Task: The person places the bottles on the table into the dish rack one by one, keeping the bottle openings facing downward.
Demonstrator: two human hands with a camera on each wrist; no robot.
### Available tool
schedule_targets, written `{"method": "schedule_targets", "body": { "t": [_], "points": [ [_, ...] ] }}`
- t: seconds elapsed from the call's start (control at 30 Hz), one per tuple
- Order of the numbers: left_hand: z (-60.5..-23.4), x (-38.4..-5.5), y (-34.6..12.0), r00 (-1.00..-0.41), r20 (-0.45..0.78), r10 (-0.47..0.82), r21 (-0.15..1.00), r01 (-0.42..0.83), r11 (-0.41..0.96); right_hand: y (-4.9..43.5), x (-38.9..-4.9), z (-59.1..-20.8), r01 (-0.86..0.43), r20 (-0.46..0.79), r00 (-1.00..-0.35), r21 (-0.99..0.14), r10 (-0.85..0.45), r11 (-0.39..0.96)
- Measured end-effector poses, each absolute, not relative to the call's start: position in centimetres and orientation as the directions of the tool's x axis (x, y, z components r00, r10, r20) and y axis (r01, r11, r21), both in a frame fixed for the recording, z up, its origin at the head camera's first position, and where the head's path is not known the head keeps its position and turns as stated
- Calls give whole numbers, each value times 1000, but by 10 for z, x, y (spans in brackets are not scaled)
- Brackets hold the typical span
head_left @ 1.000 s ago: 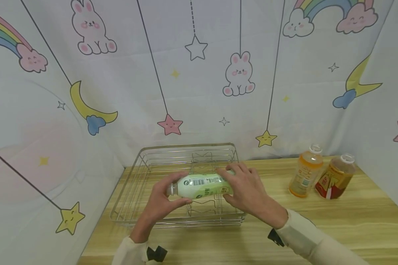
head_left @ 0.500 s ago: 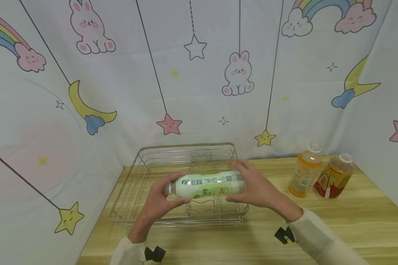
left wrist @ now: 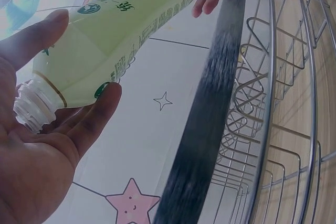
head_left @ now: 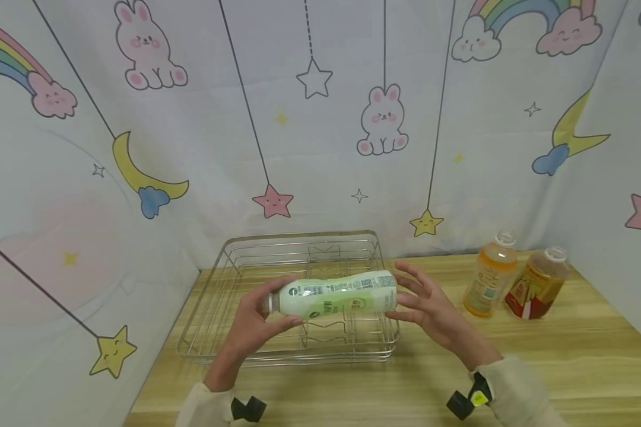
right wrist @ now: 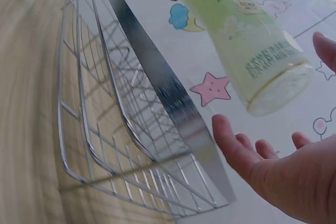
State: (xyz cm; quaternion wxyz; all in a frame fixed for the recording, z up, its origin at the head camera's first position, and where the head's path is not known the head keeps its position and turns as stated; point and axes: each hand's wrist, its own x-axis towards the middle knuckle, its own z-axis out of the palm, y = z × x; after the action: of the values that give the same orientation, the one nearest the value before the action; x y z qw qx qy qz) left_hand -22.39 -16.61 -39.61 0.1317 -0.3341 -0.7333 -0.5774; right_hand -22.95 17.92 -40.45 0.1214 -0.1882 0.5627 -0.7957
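Observation:
A pale green plastic bottle (head_left: 339, 296) lies sideways in the air above the wire basket (head_left: 213, 296), its uncapped neck to the left. My left hand (head_left: 253, 320) grips it near the neck, thumb on one side and fingers on the other, as the left wrist view shows up close on the bottle (left wrist: 110, 35). Beside the bottle's base, my right hand (head_left: 432, 308) has its fingers spread and holds nothing. In the right wrist view a gap shows between the bottle's base (right wrist: 281, 87) and the right hand (right wrist: 283, 171).
On the wooden table (head_left: 513, 367), an orange-tinted bottle (head_left: 491, 276) and a bottle with a red and yellow label (head_left: 536, 284) stand at the right, close together. A white cloth with cartoon prints (head_left: 320, 154) hangs behind the table.
My right hand has let go of the bottle's base and moved off to the right, its fingers opening out. The left hand keeps its grip on the bottle in nearly the same place.

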Motion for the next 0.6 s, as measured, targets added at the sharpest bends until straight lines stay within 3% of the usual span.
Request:
{"method": "schedule_targets", "body": {
  "t": [0.23, 0.6],
  "points": [
    [-393, -222, -164, -717, 604, 349, 750, 659, 56, 165, -229, -415, 80, 194, -877, -844, -441, -531],
    [-395, -222, -165, -695, 620, 364, 738, 674, 28, 156, -228, -414, 85, 212, -878, -813, -429, -577]
  ]
}}
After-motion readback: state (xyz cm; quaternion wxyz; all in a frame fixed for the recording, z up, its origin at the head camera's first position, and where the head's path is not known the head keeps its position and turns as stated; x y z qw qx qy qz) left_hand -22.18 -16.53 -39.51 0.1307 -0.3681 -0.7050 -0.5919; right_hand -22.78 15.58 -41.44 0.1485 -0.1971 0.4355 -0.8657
